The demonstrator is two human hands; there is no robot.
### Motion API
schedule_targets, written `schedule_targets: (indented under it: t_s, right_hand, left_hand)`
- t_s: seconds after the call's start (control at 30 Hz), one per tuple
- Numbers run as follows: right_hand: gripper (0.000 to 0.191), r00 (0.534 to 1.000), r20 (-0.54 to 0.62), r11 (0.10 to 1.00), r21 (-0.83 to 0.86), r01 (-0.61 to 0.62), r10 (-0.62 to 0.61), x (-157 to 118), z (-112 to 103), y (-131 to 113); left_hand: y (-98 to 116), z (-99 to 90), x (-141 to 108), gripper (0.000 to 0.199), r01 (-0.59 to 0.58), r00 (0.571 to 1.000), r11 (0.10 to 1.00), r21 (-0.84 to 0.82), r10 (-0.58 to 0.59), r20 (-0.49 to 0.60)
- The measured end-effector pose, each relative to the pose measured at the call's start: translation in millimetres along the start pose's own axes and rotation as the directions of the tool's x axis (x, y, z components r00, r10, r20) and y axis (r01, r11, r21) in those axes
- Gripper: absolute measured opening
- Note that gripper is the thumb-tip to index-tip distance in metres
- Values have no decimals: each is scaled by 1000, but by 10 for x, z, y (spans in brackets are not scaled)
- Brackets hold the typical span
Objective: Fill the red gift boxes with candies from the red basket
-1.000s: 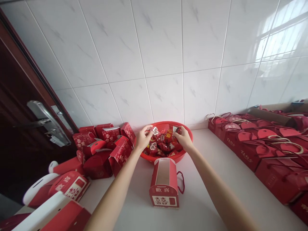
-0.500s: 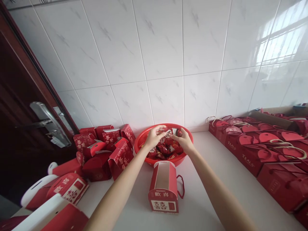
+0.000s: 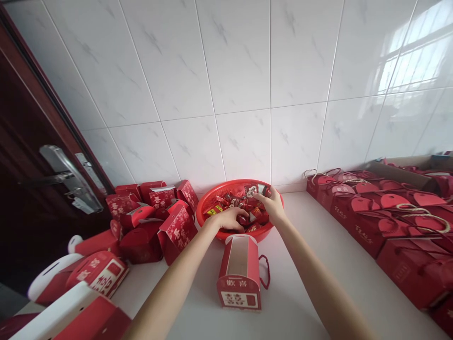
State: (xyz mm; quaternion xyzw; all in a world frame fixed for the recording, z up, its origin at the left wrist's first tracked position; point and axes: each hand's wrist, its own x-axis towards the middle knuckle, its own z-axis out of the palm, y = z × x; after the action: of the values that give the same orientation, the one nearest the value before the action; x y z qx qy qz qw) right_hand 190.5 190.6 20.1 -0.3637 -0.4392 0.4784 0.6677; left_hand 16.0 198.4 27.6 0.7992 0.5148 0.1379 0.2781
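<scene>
In the head view, a red plastic basket point(image 3: 207, 208) of wrapped sweets stands against the wall. My left hand point(image 3: 228, 219) dips into its near side, thumb and curled fingers around a dark red wrapped candy point(image 3: 243, 220). Over the basket's right side, my right hand point(image 3: 272, 205) pinches a red packet with white lettering point(image 3: 252, 191); part of it is hidden by the fingers. Directly in front of the basket sits a red gift box point(image 3: 240, 283) with its top open and a dark red cord handle point(image 3: 266, 273) hanging out at the right.
Several red boxes point(image 3: 177, 231) crowd the left side, some with white flaps up. Rows of red boxes with cord handles point(image 3: 364, 212) line the right, beside a cardboard carton point(image 3: 399, 172). A tiled wall point(image 3: 244, 141) rises behind; a dark door point(image 3: 31, 141) is at left.
My left hand has moved away from my right, down into the near part of the basket. My right hand has stayed near its place, and the packet has shifted slightly right and up.
</scene>
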Motion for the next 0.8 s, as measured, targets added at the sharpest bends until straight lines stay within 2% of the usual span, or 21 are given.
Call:
schedule_targets:
  t_s: [0.07, 0.13, 0.23, 0.3, 0.6, 0.7, 0.8]
  right_hand:
    - [36, 1000, -5, 1000, -4, 2, -2, 3, -3, 7]
    - [35, 1000, -14, 1000, -11, -7, 6, 5, -7, 11]
    - [33, 999, -34, 999, -33, -5, 4, 7, -10, 12]
    - [33, 999, -37, 999, -37, 4, -5, 8, -12, 16]
    - [35, 1000, -12, 998, -56, 28, -29, 11, -20, 58]
    - [35, 1000, -3, 997, -75, 31, -31, 2, -26, 49]
    - [34, 1000, -13, 995, -101, 26, -27, -4, -27, 36]
  left_hand:
    - [-15, -8, 17, 31, 1, 998, 999, 34, 2, -60]
    - [-42, -27, 43, 12, 9, 983, 999, 52, 1, -184]
    - [-83, -63, 80, 29, 18, 925, 999, 43, 0, -379]
    - [-98, -79, 91, 34, 0, 894, 1000, 19, 8, -447]
    - [-34, -60, 58, 34, -103, 821, 993, -53, 55, -568]
    - [-17, -44, 52, 32, -92, 803, 994, -56, 40, -595]
    - [-47, -44, 53, 27, -33, 772, 998, -52, -7, -636]
